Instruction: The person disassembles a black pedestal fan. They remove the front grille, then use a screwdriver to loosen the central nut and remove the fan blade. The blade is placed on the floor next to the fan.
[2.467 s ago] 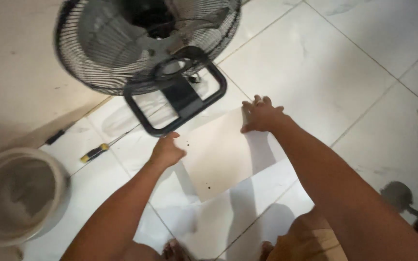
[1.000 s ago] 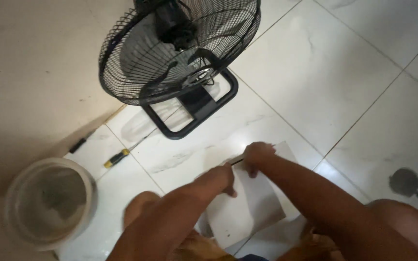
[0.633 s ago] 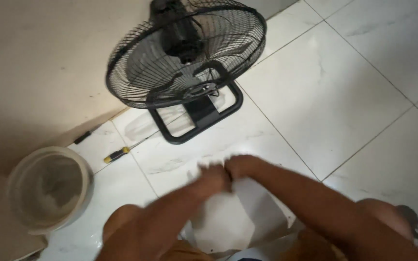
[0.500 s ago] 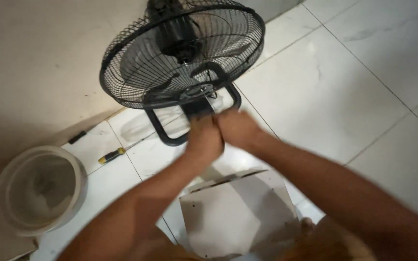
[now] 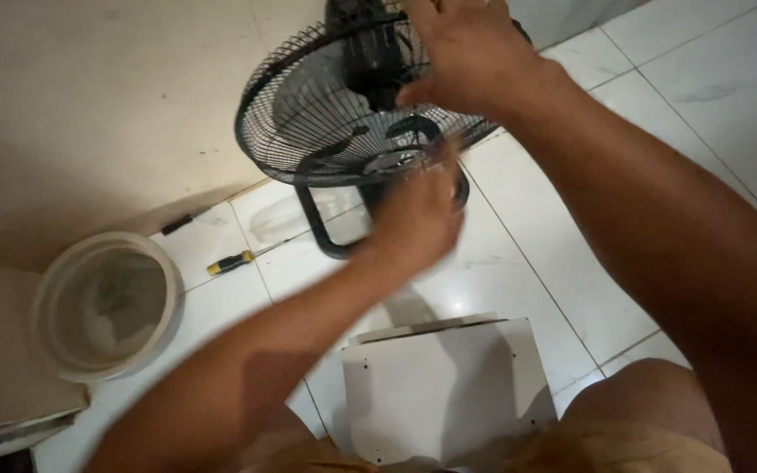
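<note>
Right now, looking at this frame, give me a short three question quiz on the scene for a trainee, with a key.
1. True or false: the right hand is on the upper part of the black fan.
2. Which lies nearer the white bucket? A) the white panel B) the yellow-handled screwdriver
3. Fill in: the left hand is in front of the fan's lower guard and its black ____.

Key: 1 true; 2 B; 3 base frame.
</note>
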